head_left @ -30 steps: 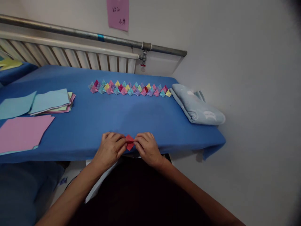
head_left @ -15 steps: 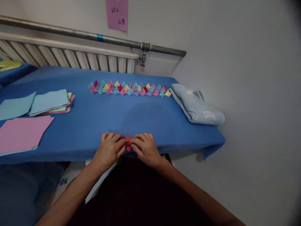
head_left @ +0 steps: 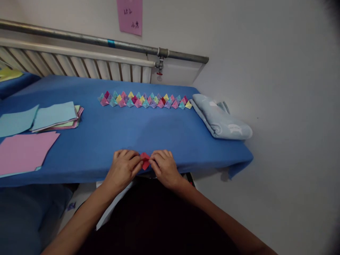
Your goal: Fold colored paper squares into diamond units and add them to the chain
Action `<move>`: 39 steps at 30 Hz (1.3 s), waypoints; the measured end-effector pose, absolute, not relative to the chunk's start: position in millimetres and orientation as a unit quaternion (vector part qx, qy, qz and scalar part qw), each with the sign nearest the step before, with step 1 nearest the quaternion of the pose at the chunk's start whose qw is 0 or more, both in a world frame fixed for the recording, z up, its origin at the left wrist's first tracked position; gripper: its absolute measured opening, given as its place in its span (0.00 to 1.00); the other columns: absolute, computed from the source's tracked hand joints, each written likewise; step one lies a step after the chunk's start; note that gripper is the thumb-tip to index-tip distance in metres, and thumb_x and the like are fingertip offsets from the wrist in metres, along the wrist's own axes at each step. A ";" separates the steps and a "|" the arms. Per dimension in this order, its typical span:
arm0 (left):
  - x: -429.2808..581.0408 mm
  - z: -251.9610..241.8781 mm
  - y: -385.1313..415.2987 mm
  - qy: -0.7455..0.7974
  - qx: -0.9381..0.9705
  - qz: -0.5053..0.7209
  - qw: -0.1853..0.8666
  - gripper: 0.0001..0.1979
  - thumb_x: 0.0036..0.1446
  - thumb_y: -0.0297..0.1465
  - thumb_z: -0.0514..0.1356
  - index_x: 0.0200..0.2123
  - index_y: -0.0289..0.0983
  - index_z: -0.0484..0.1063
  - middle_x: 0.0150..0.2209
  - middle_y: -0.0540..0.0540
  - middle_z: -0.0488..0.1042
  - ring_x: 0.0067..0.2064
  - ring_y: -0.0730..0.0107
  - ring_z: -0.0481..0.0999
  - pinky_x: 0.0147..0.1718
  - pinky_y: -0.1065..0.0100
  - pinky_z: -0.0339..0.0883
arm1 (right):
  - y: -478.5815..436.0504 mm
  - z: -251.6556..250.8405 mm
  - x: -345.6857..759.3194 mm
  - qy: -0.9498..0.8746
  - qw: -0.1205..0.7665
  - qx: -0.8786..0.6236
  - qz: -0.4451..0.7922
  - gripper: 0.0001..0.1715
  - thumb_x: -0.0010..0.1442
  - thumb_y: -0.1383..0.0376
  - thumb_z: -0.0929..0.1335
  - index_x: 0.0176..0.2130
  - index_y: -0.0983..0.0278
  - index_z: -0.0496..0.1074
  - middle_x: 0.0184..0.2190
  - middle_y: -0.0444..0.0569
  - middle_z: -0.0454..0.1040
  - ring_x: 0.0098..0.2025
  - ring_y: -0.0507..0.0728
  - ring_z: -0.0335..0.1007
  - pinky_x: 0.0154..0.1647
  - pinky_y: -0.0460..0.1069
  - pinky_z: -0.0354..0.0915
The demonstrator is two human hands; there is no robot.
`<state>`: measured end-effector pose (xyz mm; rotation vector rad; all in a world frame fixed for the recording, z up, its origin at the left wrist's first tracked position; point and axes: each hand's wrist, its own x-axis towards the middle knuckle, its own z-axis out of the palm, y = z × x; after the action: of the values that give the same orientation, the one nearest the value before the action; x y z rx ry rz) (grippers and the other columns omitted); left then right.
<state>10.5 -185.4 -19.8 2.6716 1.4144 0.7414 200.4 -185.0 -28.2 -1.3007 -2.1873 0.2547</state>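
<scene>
A small piece of folded red paper [head_left: 145, 164] is held at the near edge of the blue-covered table [head_left: 111, 131]. My left hand [head_left: 124, 166] pinches its left side between thumb and fingers. On the opposite side, my right hand [head_left: 164, 165] is closed on the paper's right corner. The paper's upper and lower parts show between the hands, with a dark crease across its middle. Fingertips cover its left and right ends. Farther back on the table, folded paper pieces [head_left: 138, 102] in several colours stand in two close rows.
Stacked blue sheets [head_left: 54, 115] and pink sheets [head_left: 26, 150] lie at the left. A folded grey-blue blanket [head_left: 225, 122] rests at the right end by the wall. Behind the table are a radiator [head_left: 103, 69] and a metal pipe with a red-handled valve [head_left: 159, 73].
My right fingertips have shifted slightly right, away from the left hand. More of the red paper's middle shows, and it looks spread wider. The whole view has moved slightly.
</scene>
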 end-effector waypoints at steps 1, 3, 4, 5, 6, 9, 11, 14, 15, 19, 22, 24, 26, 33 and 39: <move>11.4 -19.2 -185.5 0.462 0.854 0.236 0.023 0.12 0.64 0.34 0.52 0.40 0.41 0.75 0.40 0.46 0.75 0.41 0.63 0.69 0.41 0.60 0.53 | -184.8 -28.1 199.2 -0.813 0.289 -0.495 0.100 0.08 0.64 0.66 0.63 0.34 0.62 0.71 0.39 0.48 0.74 0.42 0.57 0.64 0.44 0.53 0.56; 13.5 -18.8 -185.2 0.484 0.843 0.231 0.040 0.12 0.64 0.34 0.52 0.39 0.41 0.76 0.39 0.46 0.75 0.40 0.63 0.69 0.41 0.60 0.53 | -184.5 -27.8 196.6 -0.800 0.292 -0.512 0.108 0.07 0.63 0.66 0.63 0.33 0.62 0.70 0.41 0.49 0.74 0.43 0.57 0.64 0.45 0.53 0.56; 14.8 -18.9 -184.8 0.497 0.836 0.228 0.048 0.12 0.63 0.34 0.52 0.38 0.41 0.76 0.38 0.47 0.75 0.40 0.64 0.69 0.40 0.60 0.53 | -184.2 -27.7 195.4 -0.795 0.293 -0.519 0.110 0.07 0.62 0.66 0.64 0.33 0.62 0.70 0.42 0.49 0.73 0.44 0.57 0.64 0.45 0.53 0.56; 16.2 -19.0 -184.3 0.511 0.828 0.223 0.055 0.12 0.63 0.34 0.52 0.37 0.41 0.76 0.38 0.47 0.75 0.39 0.64 0.69 0.40 0.61 0.53 | -183.8 -27.5 194.3 -0.791 0.294 -0.525 0.112 0.07 0.62 0.66 0.64 0.32 0.62 0.70 0.42 0.49 0.73 0.44 0.57 0.65 0.45 0.53 0.56; 17.9 -19.2 -183.6 0.526 0.820 0.219 0.062 0.12 0.63 0.34 0.52 0.36 0.42 0.76 0.37 0.47 0.75 0.39 0.64 0.68 0.40 0.61 0.53 | -183.2 -27.2 193.3 -0.787 0.295 -0.530 0.112 0.06 0.61 0.66 0.65 0.32 0.62 0.70 0.42 0.49 0.73 0.44 0.57 0.65 0.45 0.53 0.56; 23.8 -18.2 -182.1 0.568 0.793 0.205 0.084 0.12 0.61 0.34 0.53 0.34 0.42 0.76 0.35 0.48 0.75 0.39 0.63 0.69 0.40 0.61 0.53 | -180.3 -25.5 191.4 -0.782 0.291 -0.540 0.112 0.07 0.60 0.66 0.65 0.30 0.62 0.70 0.42 0.50 0.74 0.44 0.58 0.65 0.45 0.53 0.58; 27.6 -16.0 -182.1 0.594 0.774 0.196 0.095 0.12 0.60 0.34 0.54 0.32 0.41 0.76 0.34 0.48 0.74 0.39 0.62 0.69 0.40 0.61 0.54 | -177.5 -23.7 190.7 -0.781 0.284 -0.544 0.118 0.07 0.60 0.67 0.65 0.29 0.62 0.69 0.42 0.50 0.74 0.44 0.58 0.65 0.46 0.53 0.58; 31.0 -12.0 -183.8 0.629 0.748 0.188 0.102 0.12 0.59 0.35 0.54 0.31 0.40 0.76 0.33 0.47 0.74 0.39 0.60 0.69 0.39 0.61 0.55 | -173.6 -20.7 190.1 -0.782 0.277 -0.543 0.132 0.07 0.59 0.68 0.65 0.28 0.62 0.69 0.40 0.50 0.74 0.43 0.57 0.66 0.46 0.53 0.60; 31.2 -10.9 -184.6 0.637 0.740 0.187 0.103 0.13 0.60 0.36 0.53 0.31 0.40 0.76 0.33 0.46 0.74 0.39 0.60 0.70 0.39 0.61 0.55 | -172.7 -19.8 190.0 -0.782 0.275 -0.542 0.136 0.07 0.58 0.68 0.66 0.28 0.62 0.69 0.40 0.50 0.74 0.43 0.57 0.66 0.46 0.52 0.60; 29.3 -9.2 -186.9 0.659 0.723 0.181 0.098 0.15 0.61 0.37 0.52 0.30 0.39 0.75 0.33 0.45 0.74 0.39 0.58 0.70 0.38 0.60 0.55 | -170.7 -17.8 189.4 -0.781 0.273 -0.543 0.146 0.08 0.58 0.67 0.66 0.27 0.62 0.68 0.39 0.49 0.73 0.43 0.56 0.67 0.47 0.52 0.61; 27.9 -10.3 -187.2 0.666 0.720 0.178 0.085 0.14 0.60 0.38 0.53 0.30 0.38 0.75 0.34 0.45 0.74 0.40 0.57 0.70 0.39 0.60 0.56 | -170.2 -17.4 189.6 -0.777 0.275 -0.545 0.150 0.07 0.57 0.68 0.67 0.27 0.62 0.68 0.38 0.49 0.73 0.43 0.56 0.67 0.47 0.52 0.61; 28.0 -11.7 -187.1 0.667 0.720 0.176 0.076 0.14 0.60 0.38 0.53 0.30 0.38 0.74 0.34 0.44 0.74 0.40 0.57 0.69 0.39 0.60 0.56 | -170.0 -17.4 190.1 -0.777 0.275 -0.545 0.153 0.07 0.57 0.68 0.67 0.26 0.63 0.68 0.38 0.49 0.73 0.43 0.56 0.67 0.47 0.52 0.61; 28.6 -13.2 -187.2 0.667 0.722 0.171 0.068 0.14 0.60 0.38 0.53 0.30 0.38 0.74 0.34 0.44 0.74 0.40 0.57 0.69 0.38 0.60 0.56 | -170.1 -17.5 190.7 -0.778 0.274 -0.544 0.153 0.08 0.57 0.68 0.67 0.26 0.63 0.67 0.38 0.49 0.73 0.43 0.56 0.67 0.47 0.52 0.61; 30.0 -17.4 -189.0 0.642 0.746 0.178 0.001 0.14 0.61 0.37 0.53 0.29 0.36 0.72 0.33 0.43 0.73 0.38 0.57 0.68 0.38 0.59 0.54 | -171.1 -16.5 189.8 -0.780 0.270 -0.546 0.142 0.07 0.58 0.68 0.66 0.27 0.63 0.67 0.38 0.49 0.72 0.42 0.56 0.66 0.45 0.52 0.61; 29.6 -21.4 -189.7 0.631 0.751 0.193 -0.033 0.14 0.61 0.37 0.54 0.28 0.37 0.72 0.32 0.43 0.73 0.37 0.58 0.67 0.38 0.59 0.54 | -172.3 -15.9 188.5 -0.780 0.267 -0.549 0.135 0.08 0.58 0.68 0.66 0.27 0.62 0.67 0.36 0.49 0.72 0.41 0.56 0.66 0.45 0.52 0.60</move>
<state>29.6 -189.7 -21.4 2.4103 2.0244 0.6185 188.5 -172.3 -15.9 -1.4820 -2.1066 0.3643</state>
